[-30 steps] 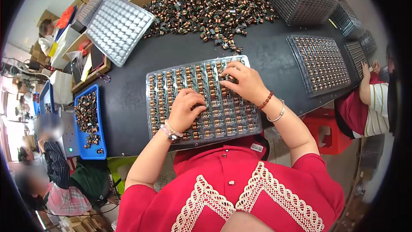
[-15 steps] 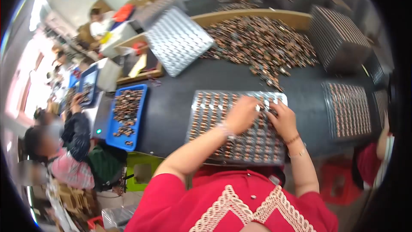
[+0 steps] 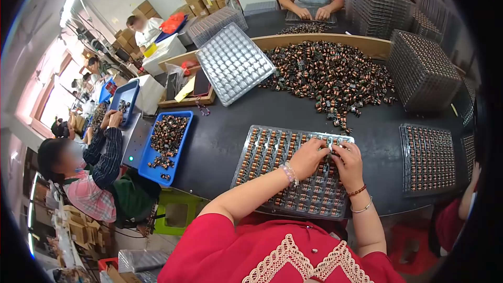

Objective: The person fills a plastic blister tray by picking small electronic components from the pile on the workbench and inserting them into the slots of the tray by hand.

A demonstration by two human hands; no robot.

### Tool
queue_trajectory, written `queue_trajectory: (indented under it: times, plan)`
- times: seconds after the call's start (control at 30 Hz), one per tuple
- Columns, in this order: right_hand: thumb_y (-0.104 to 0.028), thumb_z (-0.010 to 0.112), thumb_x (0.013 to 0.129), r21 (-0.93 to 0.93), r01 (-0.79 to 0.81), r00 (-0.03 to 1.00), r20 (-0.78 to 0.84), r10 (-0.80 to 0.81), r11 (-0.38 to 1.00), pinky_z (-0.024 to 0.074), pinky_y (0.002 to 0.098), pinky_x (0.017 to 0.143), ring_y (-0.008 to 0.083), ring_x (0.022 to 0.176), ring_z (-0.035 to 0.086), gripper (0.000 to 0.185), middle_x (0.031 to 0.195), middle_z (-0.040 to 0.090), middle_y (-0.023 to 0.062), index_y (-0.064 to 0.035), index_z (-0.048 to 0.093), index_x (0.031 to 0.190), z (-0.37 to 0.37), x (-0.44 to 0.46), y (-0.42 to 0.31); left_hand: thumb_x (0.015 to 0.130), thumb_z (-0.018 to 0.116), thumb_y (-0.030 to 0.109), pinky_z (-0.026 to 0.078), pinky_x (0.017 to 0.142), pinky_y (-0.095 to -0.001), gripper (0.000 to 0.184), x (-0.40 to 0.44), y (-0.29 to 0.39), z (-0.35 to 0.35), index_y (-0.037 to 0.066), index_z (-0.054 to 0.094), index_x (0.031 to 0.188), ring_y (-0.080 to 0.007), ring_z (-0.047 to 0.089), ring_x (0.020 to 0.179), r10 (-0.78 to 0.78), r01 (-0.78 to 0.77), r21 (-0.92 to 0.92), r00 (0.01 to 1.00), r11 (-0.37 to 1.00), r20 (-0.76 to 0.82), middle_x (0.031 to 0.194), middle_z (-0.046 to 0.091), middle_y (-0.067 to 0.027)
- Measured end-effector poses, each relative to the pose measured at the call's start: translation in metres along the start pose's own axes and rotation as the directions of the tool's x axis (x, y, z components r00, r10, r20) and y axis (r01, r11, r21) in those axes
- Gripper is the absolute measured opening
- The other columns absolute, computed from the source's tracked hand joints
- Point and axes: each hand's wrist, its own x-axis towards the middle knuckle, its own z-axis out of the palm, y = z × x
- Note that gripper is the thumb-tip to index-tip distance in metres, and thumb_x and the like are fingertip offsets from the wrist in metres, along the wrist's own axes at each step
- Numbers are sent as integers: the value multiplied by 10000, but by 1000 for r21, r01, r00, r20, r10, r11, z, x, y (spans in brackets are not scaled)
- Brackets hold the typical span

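Under the right hand [image 3: 350, 164], pocketed plastic tray [image 3: 343, 139]

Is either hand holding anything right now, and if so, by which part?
It cannot be told: the left hand and right hand are close together over the tray, hiding whatever may be pinched between them.

On the black flat table [image 3: 225, 141], a clear rectangular plastic tray [image 3: 244, 152] lies nearest the person, left hand [image 3: 309, 158] and right hand [image 3: 348, 161] over its far right part. Behind it spreads a loose heap of copper-wound components [image 3: 335, 68], before a light-brown wooden board [image 3: 361, 43]. A blue rectangular plastic tray [image 3: 145, 166] lies left; a second clear plastic tray [image 3: 405, 157] right, a tall clear-tray stack [image 3: 414, 86] behind.
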Motion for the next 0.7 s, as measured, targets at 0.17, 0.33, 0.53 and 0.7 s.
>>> queue_trajectory:
  times: [0.17, 0.33, 0.53, 0.7]
  plan:
    - [-4, 660, 807, 192, -77, 996, -27, 84, 978, 507, 360, 725, 268, 812, 632, 295, 946, 665, 116, -41, 649, 1100, -7, -1, -6, 783, 611, 19, 463, 884, -402, 261, 5, 4, -3, 26, 564, 1040, -322, 556, 996, 19, -19, 16, 1000, 1000, -2, 1032, 588, -144]
    - [29, 514, 919, 279, -191, 979, -18, 204, 941, 522, 312, 660, 196, 784, 646, 311, 1033, 649, 142, 4, 562, 1224, -24, -3, -11, 877, 571, 72, 493, 799, -422, 216, 2, 7, -10, 16, 554, 1084, -345, 596, 918, -118, 102, -201, 990, 974, -72, 962, 612, -166]
    - [12, 514, 925, 285, -213, 975, 128, 183, 935, 538, 304, 731, 213, 893, 662, 327, 1132, 630, 164, 22, 548, 1250, -26, -22, -14, 864, 597, 32, 515, 825, -350, 326, -21, -7, -14, 58, 607, 1189, -272, 653, 915, -252, 225, -285, 966, 932, -61, 1032, 661, -155]
    - [-16, 678, 814, 237, -244, 961, 186, 203, 940, 536, 281, 706, 194, 819, 658, 369, 1079, 622, 131, -18, 614, 1178, -38, -31, -19, 792, 703, 55, 536, 710, -294, 197, -36, 2, -44, 20, 678, 984, -186, 674, 798, -492, 456, -430, 870, 779, 33, 872, 683, -107]
